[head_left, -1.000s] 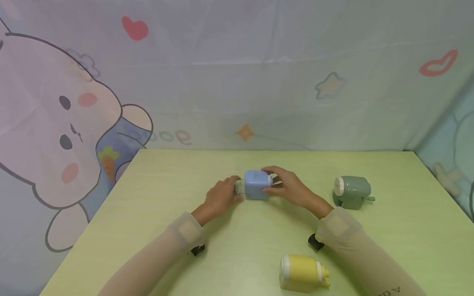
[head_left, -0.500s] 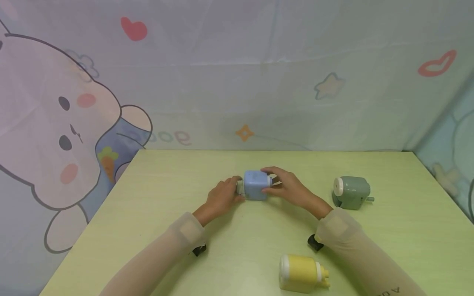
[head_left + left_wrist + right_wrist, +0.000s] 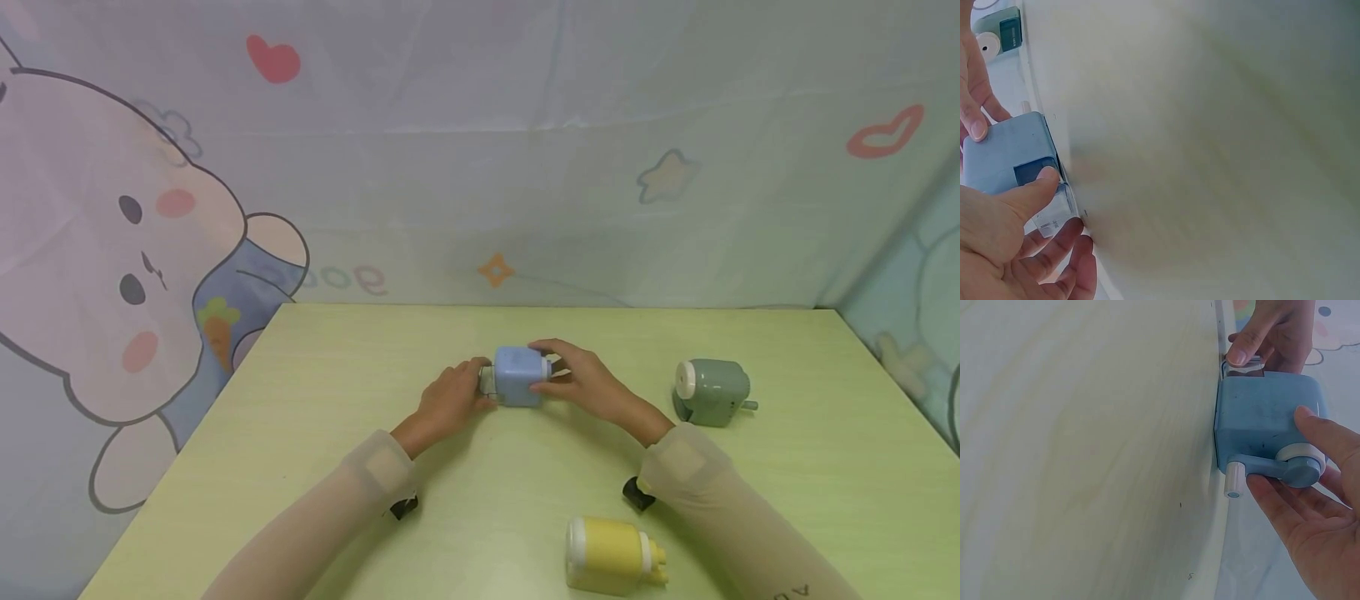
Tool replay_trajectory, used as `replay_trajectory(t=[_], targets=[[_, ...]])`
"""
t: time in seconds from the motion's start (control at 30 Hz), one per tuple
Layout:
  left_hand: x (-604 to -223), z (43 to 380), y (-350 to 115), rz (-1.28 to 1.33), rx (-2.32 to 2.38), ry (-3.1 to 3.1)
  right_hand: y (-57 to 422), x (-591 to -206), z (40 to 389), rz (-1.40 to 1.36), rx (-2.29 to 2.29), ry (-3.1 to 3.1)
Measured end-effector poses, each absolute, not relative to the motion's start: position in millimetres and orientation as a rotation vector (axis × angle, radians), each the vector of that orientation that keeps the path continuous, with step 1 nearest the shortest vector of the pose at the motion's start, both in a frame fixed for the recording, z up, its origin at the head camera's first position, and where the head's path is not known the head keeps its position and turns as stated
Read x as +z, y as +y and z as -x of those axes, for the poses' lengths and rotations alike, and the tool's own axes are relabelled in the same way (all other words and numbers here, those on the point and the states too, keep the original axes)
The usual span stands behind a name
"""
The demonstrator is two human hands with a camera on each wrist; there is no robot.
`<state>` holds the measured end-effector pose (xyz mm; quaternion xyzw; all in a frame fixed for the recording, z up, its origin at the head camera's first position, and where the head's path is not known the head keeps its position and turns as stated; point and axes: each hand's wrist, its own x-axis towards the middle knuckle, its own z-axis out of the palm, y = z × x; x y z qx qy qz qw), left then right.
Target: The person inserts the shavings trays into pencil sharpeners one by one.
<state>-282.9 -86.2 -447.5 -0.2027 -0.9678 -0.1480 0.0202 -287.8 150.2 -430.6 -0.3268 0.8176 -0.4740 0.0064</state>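
A light blue crank pencil sharpener is on the table between both hands. From its left end sticks out a clear shavings drawer, partly pulled from the body. My left hand pinches this drawer, thumb on one side and fingers on the other. At the crank end, my right hand grips the body, its thumb and fingers spread across it. The right wrist view shows the crank handle with its pale knob close by the right fingertips.
To the right stands a green crank sharpener with a white front. A yellow sharpener lies near the front, beside the right forearm. Behind the table hangs a printed cloth with cartoon figures.
My left hand has shifted slightly right, and a little less of the clear drawer shows outside the blue body. The right hand has stayed almost still.
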Motion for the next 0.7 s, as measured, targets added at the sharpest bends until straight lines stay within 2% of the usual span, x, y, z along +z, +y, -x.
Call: replay_trajectory(t=[0.7], targets=[[-447.5,285.3,-87.5,0.703,-0.594,-2.978,149.2,-429.1,285.2,0.974,-1.47,2.566]])
